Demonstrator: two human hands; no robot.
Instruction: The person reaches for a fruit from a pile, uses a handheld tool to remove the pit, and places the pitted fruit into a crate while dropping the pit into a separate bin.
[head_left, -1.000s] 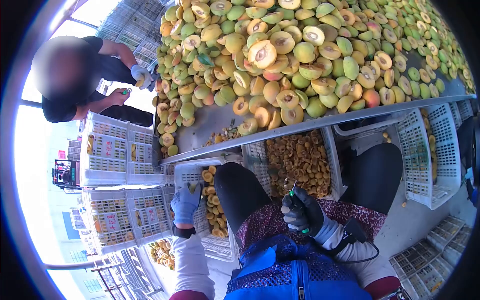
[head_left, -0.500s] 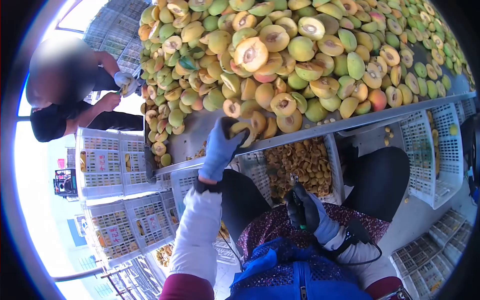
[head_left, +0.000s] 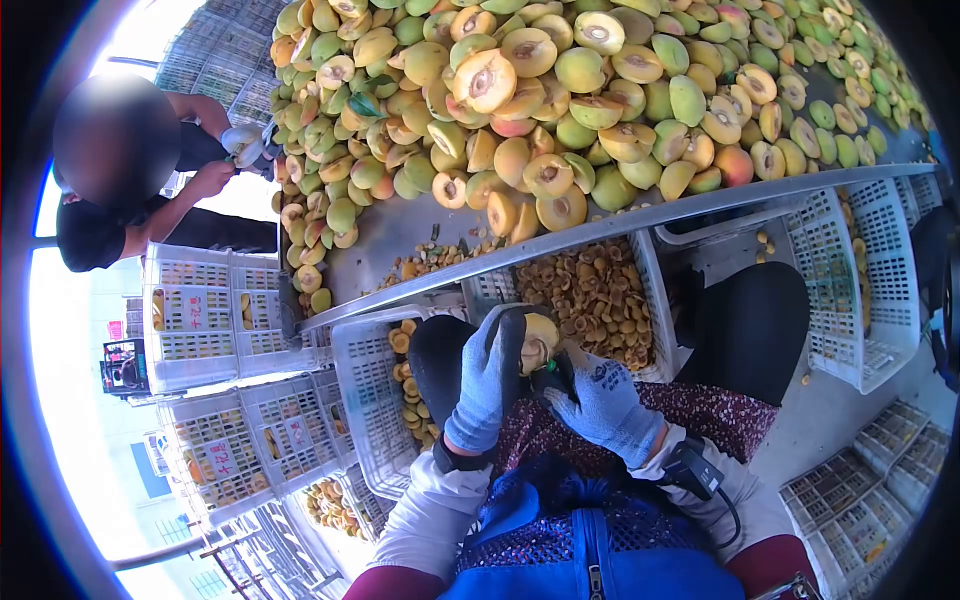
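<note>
Closest to me, my left hand [head_left: 487,385] in its blue-grey knit glove is wrapped around a yellow halved peach [head_left: 538,340], fingers curled shut on it, the fruit sitting at the top of the grip just above my lap. My right hand [head_left: 600,405], gloved the same way, is closed on a small green-handled tool [head_left: 549,378] (only a sliver of the handle shows between the gloves), and it meets the peach from the right, so the fruit lies between both hands, touching each. There is dark print on the back of the right glove, too small for me to read. A black wrist device with a cable [head_left: 692,472] sits on my right forearm.

Just beyond my knees stands a white slotted plastic crate of brown peach pits [head_left: 600,300], and to its left a second white slotted crate with a few pitted yellow halves [head_left: 375,390]. Above both runs the grey metal edge of the sorting table [head_left: 640,222], and on it the big heap of green and yellow halved peaches [head_left: 560,110].

Farther left, stacked white crates [head_left: 205,320] carry paper labels with red characters, which I cannot make out. Beyond them a person in a dark shirt [head_left: 150,215] works at the table's far corner with white-gloved hands.
</note>
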